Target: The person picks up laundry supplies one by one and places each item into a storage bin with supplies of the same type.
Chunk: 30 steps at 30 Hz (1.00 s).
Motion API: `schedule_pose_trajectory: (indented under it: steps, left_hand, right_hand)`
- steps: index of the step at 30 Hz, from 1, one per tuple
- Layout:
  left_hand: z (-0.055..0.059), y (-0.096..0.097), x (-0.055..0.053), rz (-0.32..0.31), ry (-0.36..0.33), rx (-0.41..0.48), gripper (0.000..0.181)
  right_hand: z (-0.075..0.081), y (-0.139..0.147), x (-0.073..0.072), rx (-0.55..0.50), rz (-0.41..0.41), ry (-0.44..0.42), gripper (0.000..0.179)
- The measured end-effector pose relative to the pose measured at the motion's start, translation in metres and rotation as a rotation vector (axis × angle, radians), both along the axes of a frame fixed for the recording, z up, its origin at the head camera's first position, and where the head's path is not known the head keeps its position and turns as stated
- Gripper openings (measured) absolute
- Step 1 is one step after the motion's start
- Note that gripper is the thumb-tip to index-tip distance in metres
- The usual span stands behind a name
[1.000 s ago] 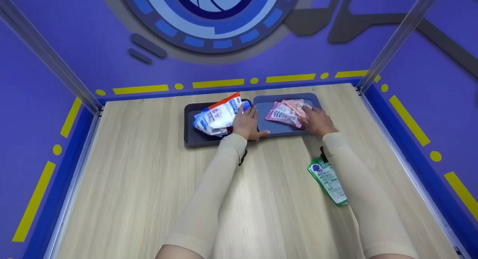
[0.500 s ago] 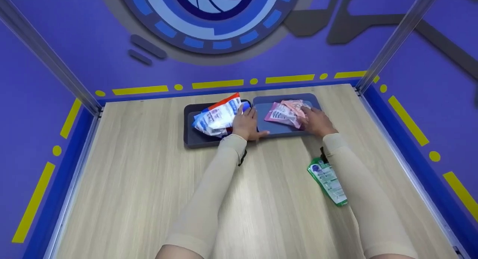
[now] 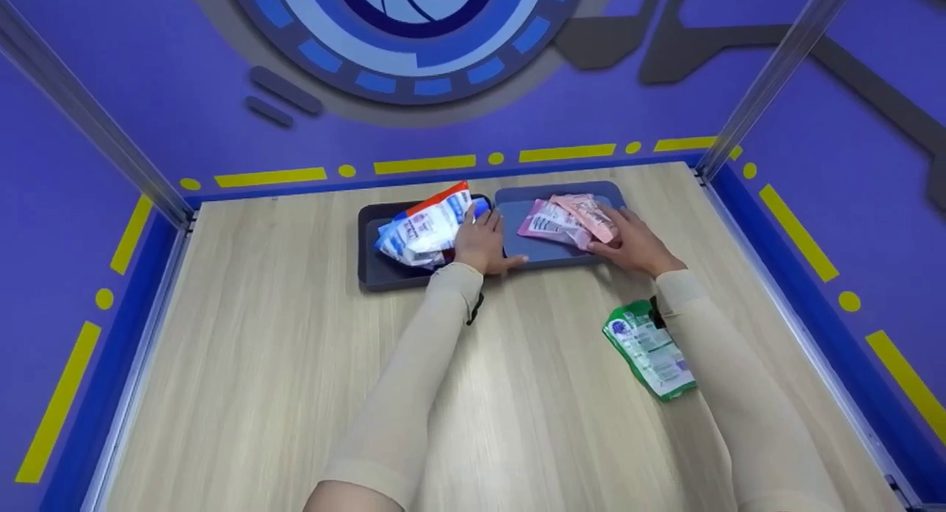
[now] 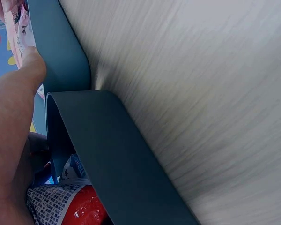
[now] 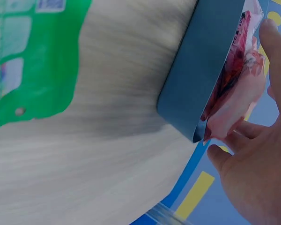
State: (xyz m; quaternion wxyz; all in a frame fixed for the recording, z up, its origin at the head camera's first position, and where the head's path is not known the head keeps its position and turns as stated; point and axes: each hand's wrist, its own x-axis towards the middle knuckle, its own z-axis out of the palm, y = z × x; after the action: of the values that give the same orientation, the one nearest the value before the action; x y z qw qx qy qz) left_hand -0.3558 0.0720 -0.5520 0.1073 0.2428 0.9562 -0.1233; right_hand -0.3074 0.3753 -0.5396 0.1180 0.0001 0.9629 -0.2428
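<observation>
My left hand (image 3: pixel 480 246) rests over the right end of a dark grey tray (image 3: pixel 369 279), fingers extended against the blue, white and red bags (image 3: pixel 429 231) piled in it. Its thumb reaches across to the neighbouring blue-grey tray (image 3: pixel 550 261). At that tray's right end, my right hand (image 3: pixel 639 246) has spread, relaxed fingers beside the pink packets (image 3: pixel 554 225). In the right wrist view its thumb and fingers stand apart around the end of a pink packet (image 5: pixel 239 101). Under the right wrist, a green and white pouch (image 3: pixel 649 349) lies flat on the table.
Both trays stand side by side near the back of the wooden table (image 3: pixel 281 364). A purple back wall (image 3: pixel 148 76) with yellow markings rises behind them. Side panels and metal posts (image 3: pixel 776 83) bound the table at left and right.
My right hand has loosened from the pink packets and shifted slightly right, so more of them and of the green pouch shows. My left hand has stayed in place.
</observation>
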Motion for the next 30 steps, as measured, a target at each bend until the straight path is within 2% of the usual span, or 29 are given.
schedule_pose_trajectory:
  steps: [6, 13, 20, 26, 30]
  left_hand:
    - [0.002, -0.002, -0.003, 0.003, 0.012, 0.011, 0.108]
    - [0.001, -0.002, 0.000, -0.006, 0.002, 0.000, 0.108]
    - [0.001, 0.000, 0.002, -0.007, 0.015, 0.002, 0.107]
    - [-0.002, 0.000, 0.000, -0.008, -0.014, 0.006, 0.108]
    - [-0.003, 0.000, -0.002, -0.005, -0.006, -0.001, 0.109]
  right_hand:
    - [0.003, 0.007, 0.006, -0.011, -0.005, 0.026, 0.095]
    - [0.005, 0.013, 0.020, 0.017, -0.022, 0.035, 0.100]
    - [0.011, 0.016, 0.038, 0.067, -0.022, 0.105, 0.102]
    - [0.008, 0.021, 0.055, 0.069, -0.040, 0.085, 0.106]
    - [0.006, 0.021, 0.065, 0.066, -0.046, 0.077, 0.109]
